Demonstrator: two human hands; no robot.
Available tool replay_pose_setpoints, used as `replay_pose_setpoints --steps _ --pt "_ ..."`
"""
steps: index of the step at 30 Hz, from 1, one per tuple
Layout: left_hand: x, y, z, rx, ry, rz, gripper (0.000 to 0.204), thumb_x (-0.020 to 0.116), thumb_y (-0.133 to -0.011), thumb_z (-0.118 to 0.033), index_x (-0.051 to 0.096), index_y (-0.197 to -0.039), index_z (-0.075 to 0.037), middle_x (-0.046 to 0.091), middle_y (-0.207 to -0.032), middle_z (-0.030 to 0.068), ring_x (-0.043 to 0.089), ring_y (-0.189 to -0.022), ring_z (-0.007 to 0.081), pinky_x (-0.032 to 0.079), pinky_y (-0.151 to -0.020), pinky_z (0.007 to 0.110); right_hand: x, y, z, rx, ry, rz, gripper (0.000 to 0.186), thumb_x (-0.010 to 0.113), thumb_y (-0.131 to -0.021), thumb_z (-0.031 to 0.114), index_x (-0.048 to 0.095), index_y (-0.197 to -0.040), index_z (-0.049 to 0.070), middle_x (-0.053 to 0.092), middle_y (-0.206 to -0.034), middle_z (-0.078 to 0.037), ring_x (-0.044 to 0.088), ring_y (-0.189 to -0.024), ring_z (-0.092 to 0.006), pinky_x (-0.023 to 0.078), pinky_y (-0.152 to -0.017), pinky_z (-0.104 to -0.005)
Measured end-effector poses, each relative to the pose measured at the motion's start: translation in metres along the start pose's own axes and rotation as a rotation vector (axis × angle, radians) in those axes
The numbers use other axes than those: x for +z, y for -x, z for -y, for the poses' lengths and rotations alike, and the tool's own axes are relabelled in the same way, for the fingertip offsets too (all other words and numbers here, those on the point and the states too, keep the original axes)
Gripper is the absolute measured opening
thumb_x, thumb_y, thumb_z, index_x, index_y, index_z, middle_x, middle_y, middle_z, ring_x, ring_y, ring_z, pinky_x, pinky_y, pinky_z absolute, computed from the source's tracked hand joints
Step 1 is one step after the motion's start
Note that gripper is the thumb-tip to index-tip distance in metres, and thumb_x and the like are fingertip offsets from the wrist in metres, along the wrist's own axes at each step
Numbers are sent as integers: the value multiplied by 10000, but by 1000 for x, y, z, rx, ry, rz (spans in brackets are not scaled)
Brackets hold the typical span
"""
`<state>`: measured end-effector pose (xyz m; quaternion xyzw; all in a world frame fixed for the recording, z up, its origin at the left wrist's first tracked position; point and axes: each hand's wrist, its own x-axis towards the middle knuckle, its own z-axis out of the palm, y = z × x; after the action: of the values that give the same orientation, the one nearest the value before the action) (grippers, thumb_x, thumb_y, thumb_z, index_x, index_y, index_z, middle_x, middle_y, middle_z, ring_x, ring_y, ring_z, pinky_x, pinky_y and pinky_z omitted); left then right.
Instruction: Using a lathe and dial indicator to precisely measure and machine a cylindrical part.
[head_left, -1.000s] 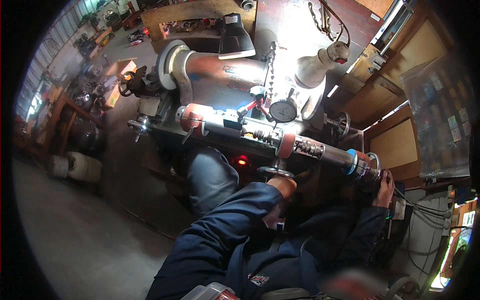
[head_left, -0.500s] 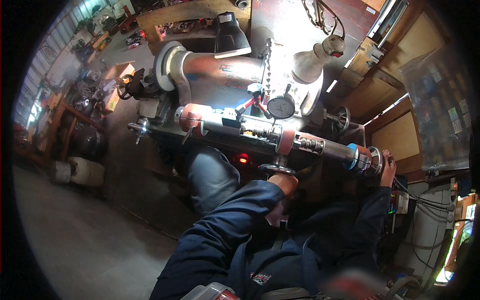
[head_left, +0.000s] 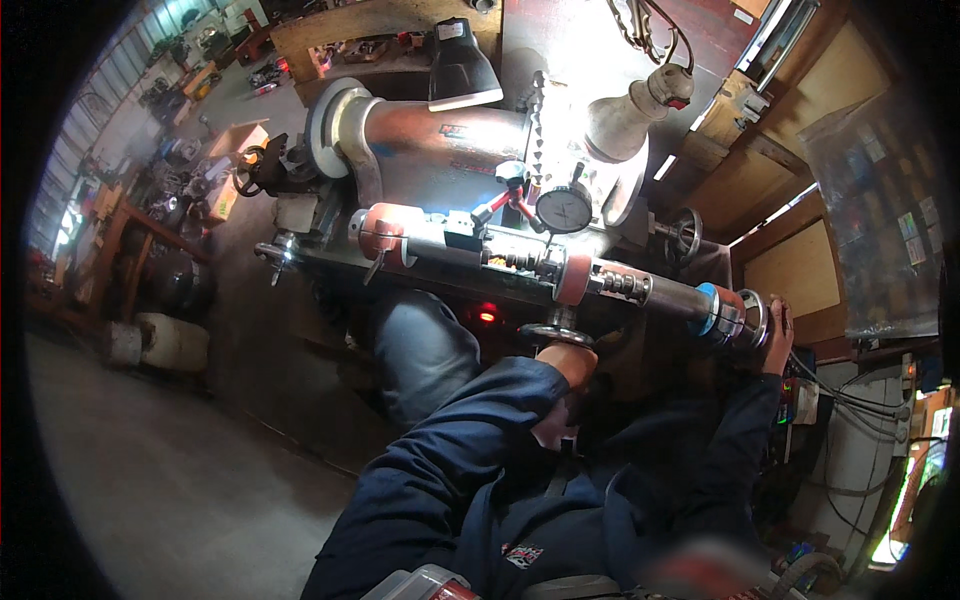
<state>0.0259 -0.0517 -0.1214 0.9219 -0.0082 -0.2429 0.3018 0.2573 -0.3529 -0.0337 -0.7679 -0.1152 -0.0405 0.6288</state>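
My left hand (head_left: 567, 362) is at the chrome handwheel (head_left: 556, 334) below the middle of a machine, closed on its rim, with the fingers mostly hidden. Far to the right, my right hand (head_left: 779, 333) wraps the rim of a second handwheel (head_left: 757, 318) at the end of a steel shaft housing (head_left: 675, 301) with a blue collar (head_left: 711, 309). Above the first wheel is a dial gauge (head_left: 564, 209) on a red jointed arm (head_left: 490, 209). Beneath the gauge runs a long spindle assembly with a reddish-brown left end (head_left: 383, 232).
A work lamp (head_left: 617, 127) lights the machine from above. Behind it lies a large reddish-brown cylinder (head_left: 430, 135), with a black lamp hood (head_left: 463, 68) over it. More handwheels stand at right (head_left: 683, 236) and left (head_left: 277, 255). Cables (head_left: 850, 400) hang at the right.
My right hand has shifted very slightly at the rim of the right handwheel. The left hand stays at its wheel, and the machine parts look the same.
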Motion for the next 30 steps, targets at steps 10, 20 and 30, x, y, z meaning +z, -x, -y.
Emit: replay_pose_setpoints --steps 10,20,30 --pt "9 -13 5 12 -62 34 389 790 -753 -216 732 -1087 -26 689 -1171 183 668 -1067 352 531 -939 439 0 -16 -32 -151 156 102 378 561 -995 401 613 -1092 39 644 -952 -51 608 -850 -143 511 -764 -298" --pt "4 1 2 -7 80 -36 388 801 -732 -222 732 -1048 -6 704 -1105 194 674 -1040 355 538 -913 438 8 -13 -55 -273 394 293 287 571 -991 255 622 -1170 37 687 -1070 -65 641 -946 -174 507 -834 -309" --pt "-5 5 -4 -23 89 55 374 797 -746 -246 737 -1034 -15 709 -1092 187 677 -1033 338 538 -903 435 -27 24 -88 -154 479 285 303 575 -988 237 624 -1210 37 690 -1100 -70 643 -978 -176 503 -846 -302"
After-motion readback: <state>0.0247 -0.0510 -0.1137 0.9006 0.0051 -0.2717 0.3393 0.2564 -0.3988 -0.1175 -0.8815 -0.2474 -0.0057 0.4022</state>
